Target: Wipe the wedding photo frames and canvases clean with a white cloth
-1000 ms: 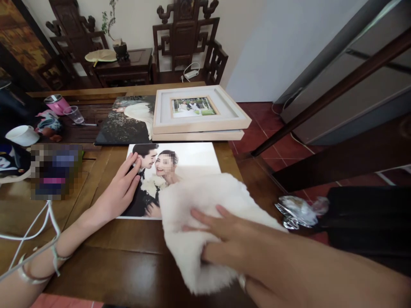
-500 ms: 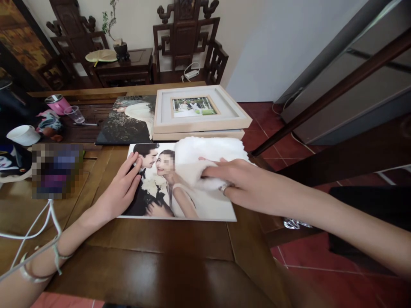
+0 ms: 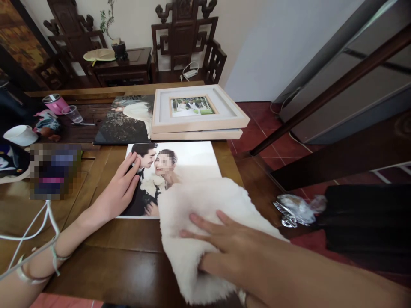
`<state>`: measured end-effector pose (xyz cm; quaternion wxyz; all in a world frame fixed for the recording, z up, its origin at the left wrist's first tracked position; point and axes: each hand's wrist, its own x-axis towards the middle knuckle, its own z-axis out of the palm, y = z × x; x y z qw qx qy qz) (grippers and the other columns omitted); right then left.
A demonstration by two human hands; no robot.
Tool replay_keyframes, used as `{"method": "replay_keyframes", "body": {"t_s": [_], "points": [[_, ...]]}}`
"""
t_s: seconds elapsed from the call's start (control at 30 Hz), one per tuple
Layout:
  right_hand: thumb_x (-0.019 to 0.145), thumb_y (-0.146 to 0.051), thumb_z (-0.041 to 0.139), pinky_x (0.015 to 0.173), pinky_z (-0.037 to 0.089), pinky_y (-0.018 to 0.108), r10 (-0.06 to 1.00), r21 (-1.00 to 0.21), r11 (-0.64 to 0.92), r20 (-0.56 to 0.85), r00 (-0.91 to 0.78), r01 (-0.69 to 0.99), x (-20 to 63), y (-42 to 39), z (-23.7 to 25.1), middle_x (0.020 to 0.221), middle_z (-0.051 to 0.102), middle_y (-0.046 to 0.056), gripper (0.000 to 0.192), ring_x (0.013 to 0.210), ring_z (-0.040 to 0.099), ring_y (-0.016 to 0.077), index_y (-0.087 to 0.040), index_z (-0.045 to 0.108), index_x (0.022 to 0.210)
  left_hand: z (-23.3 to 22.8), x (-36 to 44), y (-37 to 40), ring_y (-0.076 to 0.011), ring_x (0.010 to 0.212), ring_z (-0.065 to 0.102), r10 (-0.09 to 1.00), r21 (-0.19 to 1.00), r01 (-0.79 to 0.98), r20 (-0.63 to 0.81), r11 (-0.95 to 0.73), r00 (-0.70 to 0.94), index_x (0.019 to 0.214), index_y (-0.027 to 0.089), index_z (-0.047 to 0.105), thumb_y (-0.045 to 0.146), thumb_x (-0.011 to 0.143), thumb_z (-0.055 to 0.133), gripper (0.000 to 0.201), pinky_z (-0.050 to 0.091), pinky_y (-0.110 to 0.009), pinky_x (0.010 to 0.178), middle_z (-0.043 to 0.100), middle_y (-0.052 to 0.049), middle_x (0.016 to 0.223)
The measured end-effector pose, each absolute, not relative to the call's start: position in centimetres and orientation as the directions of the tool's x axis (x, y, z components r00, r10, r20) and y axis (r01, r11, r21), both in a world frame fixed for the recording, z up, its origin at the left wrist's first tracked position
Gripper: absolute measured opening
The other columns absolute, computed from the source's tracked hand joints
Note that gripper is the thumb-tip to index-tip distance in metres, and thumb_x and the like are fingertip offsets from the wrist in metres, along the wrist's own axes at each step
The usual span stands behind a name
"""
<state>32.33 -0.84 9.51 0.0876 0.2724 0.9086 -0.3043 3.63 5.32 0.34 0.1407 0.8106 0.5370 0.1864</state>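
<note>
Head view, left hand: the left hand (image 3: 119,193) lies flat, fingers spread, on the left edge of a large wedding photo print (image 3: 175,171); its grip is wide and holds nothing, it only pins the print down.
Head view, right hand: the right hand (image 3: 224,244) presses a fluffy white cloth (image 3: 199,222), fingers stretched over the top and thumb tucked beneath a fold, so the grip holds the cloth.
Head view, print: it lies flat on the wooden worktop (image 3: 128,256), near the front edge; the cloth covers its lower right part and hangs past the print's near edge.
Head view, surroundings: behind the print sit a pale wooden picture frame (image 3: 197,109), stacked on another, and a dark glossy photo (image 3: 125,122); a pink cup (image 3: 54,102) and a white bowl (image 3: 21,134) stand far left.
Step in hand: wiping the print's surface, judging by the pressed cloth.
Next move calls for: light, even pressure across the uncovered upper area, with the left hand keeping the print from sliding.
</note>
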Motion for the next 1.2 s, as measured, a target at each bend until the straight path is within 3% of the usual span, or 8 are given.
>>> {"method": "replay_keyframes", "body": {"t_s": [0.2,0.4,0.5,0.6,0.77,0.87,1.03,1.2], "points": [[0.068,0.004,0.044,0.112,0.036,0.050,0.500,-0.532,0.592,-0.346,-0.794,0.605,32.2,1.1,9.9,0.129,0.065,0.008,0.056,0.139,0.039,0.0282,-0.024,0.067,0.111,0.3,3.5,5.2,-0.0245,0.149,0.019,0.922,0.425,0.818,0.163,-0.388,0.352,0.149,0.008,0.035,0.037,0.102,0.029,0.056,0.018,-0.042,0.121,0.022,-0.014,0.161],[0.073,0.001,0.044,0.103,0.043,0.059,0.632,-0.485,0.538,-0.310,-0.711,0.689,32.2,4.5,8.1,0.156,0.036,0.010,0.060,0.138,0.039,0.0386,-0.026,0.061,0.124,0.2,3.5,5.1,-0.0233,0.150,0.018,0.917,0.429,0.810,0.174,-0.399,0.359,0.149,0.007,0.035,0.036,0.102,0.028,0.056,0.017,-0.041,0.122,0.022,-0.015,0.161],[0.073,0.000,0.045,0.110,0.035,0.059,0.667,-0.482,0.562,-0.217,-0.713,0.672,32.3,5.7,7.0,0.154,0.039,0.012,0.058,0.139,0.038,0.0359,-0.023,0.062,0.124,0.2,3.5,5.1,-0.0234,0.150,0.018,0.918,0.432,0.810,0.178,-0.398,0.356,0.149,0.005,0.035,0.036,0.102,0.028,0.056,0.017,-0.041,0.122,0.022,-0.016,0.161],[0.074,0.000,0.045,0.111,0.035,0.057,0.682,-0.466,0.577,-0.176,-0.710,0.671,32.3,6.2,6.7,0.149,0.047,0.011,0.060,0.140,0.037,0.0332,-0.023,0.060,0.127,0.2,3.5,5.1,-0.0237,0.150,0.018,0.919,0.435,0.810,0.169,-0.394,0.357,0.149,0.008,0.034,0.037,0.102,0.027,0.055,0.017,-0.043,0.122,0.022,-0.014,0.161],[0.068,0.007,0.044,0.115,0.029,0.056,0.632,-0.401,0.623,-0.247,-0.734,0.671,31.0,4.6,7.8,0.149,0.047,0.010,0.060,0.145,0.024,0.0311,-0.019,0.066,0.117,0.2,3.5,5.2,-0.0239,0.150,0.017,0.919,0.437,0.810,0.165,-0.393,0.357,0.150,0.010,0.034,0.037,0.102,0.027,0.055,0.017,-0.043,0.122,0.021,-0.013,0.162],[0.065,0.004,0.052,0.113,0.027,0.064,0.522,-0.427,0.669,-0.312,-0.794,0.608,30.0,2.1,7.4,0.152,0.040,0.011,0.062,0.145,0.023,0.0360,-0.017,0.065,0.121,0.1,3.5,5.3,-0.0242,0.149,0.018,0.920,0.431,0.814,0.160,-0.390,0.357,0.150,0.008,0.033,0.037,0.102,0.028,0.056,0.017,-0.042,0.122,0.022,-0.014,0.161],[0.074,-0.014,0.063,0.106,0.025,0.075,0.370,-0.541,0.719,-0.234,-0.899,0.436,29.8,-1.1,5.3,0.147,0.047,0.012,0.033,0.139,0.030,0.0451,-0.022,0.072,0.104,0.2,3.6,5.4,-0.0256,0.149,0.019,0.918,0.418,0.818,0.157,-0.396,0.364,0.150,0.010,0.034,0.038,0.102,0.029,0.055,0.018,-0.044,0.121,0.022,-0.014,0.162],[0.066,0.000,0.053,0.115,0.025,0.057,0.407,-0.599,0.642,-0.263,-0.875,0.479,30.1,0.3,7.4,0.145,0.050,0.012,0.058,0.142,0.031,0.0304,-0.020,0.067,0.119,0.3,3.6,5.4,-0.0251,0.149,0.018,0.919,0.418,0.819,0.155,-0.394,0.363,0.149,0.006,0.034,0.037,0.102,0.028,0.057,0.017,-0.043,0.121,0.022,-0.016,0.161]]}}
